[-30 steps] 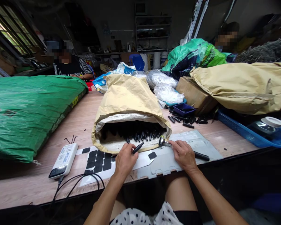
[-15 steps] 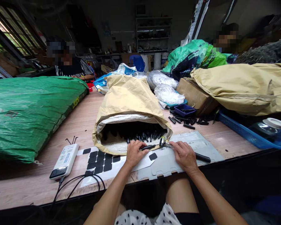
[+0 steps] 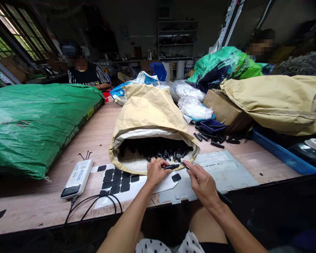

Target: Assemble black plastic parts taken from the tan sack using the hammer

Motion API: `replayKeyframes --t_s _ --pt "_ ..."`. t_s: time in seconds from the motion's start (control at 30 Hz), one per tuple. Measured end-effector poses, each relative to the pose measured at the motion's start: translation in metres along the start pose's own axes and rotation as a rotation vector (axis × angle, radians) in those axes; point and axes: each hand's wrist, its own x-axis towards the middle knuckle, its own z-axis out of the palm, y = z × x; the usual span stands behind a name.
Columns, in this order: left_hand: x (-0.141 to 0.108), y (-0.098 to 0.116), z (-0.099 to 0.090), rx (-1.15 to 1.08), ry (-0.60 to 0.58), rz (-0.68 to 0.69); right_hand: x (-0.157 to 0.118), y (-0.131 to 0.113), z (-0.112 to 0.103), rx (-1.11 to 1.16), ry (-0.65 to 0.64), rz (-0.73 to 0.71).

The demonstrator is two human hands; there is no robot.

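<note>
A white power bank (image 3: pixel 77 178) is lying left of the fingers, a green sack (image 3: pixel 37 123) is resting beyond it.

dim room, window-lit left, fisheye-warped edges

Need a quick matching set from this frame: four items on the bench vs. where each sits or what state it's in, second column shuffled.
Things:
1. paper sack
2. white power bank
3. black rod
4. small blue tray

Places or states:
A. pinched in the left hand, its tip meeting the hammer held by the right hand
B. lying on its side, mouth open toward the person, full of black parts
C. far right of the sack, beside a cardboard box
D. left of the black sticker sheet, cable plugged in

Pairs: 1-B, 2-D, 3-A, 4-C
</note>
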Motion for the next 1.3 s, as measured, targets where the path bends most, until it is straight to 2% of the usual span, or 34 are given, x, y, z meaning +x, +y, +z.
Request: replayKeyframes --t_s 0.17,0.3,0.63,0.73,0.83,0.93,1.03,1.13,1.3 --pt "-0.001 0.0 0.001 0.005 0.021 0.013 -0.004 -0.008 0.002 -0.093 0.027 -0.016" --pt "-0.002 -0.001 0.002 0.03 0.024 0.012 -0.007 -0.007 0.008 -0.193 -0.031 -0.017" --pt "-0.003 -0.002 0.002 0.07 0.03 0.04 -0.01 -0.018 0.02 -0.136 -0.078 -0.049" --pt "-0.003 -0.003 0.003 0.039 0.033 0.051 -0.006 -0.004 0.012 -0.142 -0.037 0.006" --pt "-0.004 -0.004 0.003 0.034 0.043 0.071 0.0 0.021 0.0 -0.241 0.02 0.037" --pt "-0.005 -0.006 0.004 0.025 0.043 0.079 0.003 0.051 -0.007 -0.371 0.025 -0.011" --pt "-0.005 -0.007 0.004 0.017 0.046 0.076 -0.001 0.073 -0.005 -0.437 0.028 -0.086" --pt "-0.005 -0.007 0.004 0.012 0.049 0.078 -0.006 0.082 0.002 -0.46 0.077 -0.105" --pt "-0.005 -0.005 0.003 -0.003 0.055 0.082 -0.009 0.08 0.005 -0.468 0.092 -0.093"
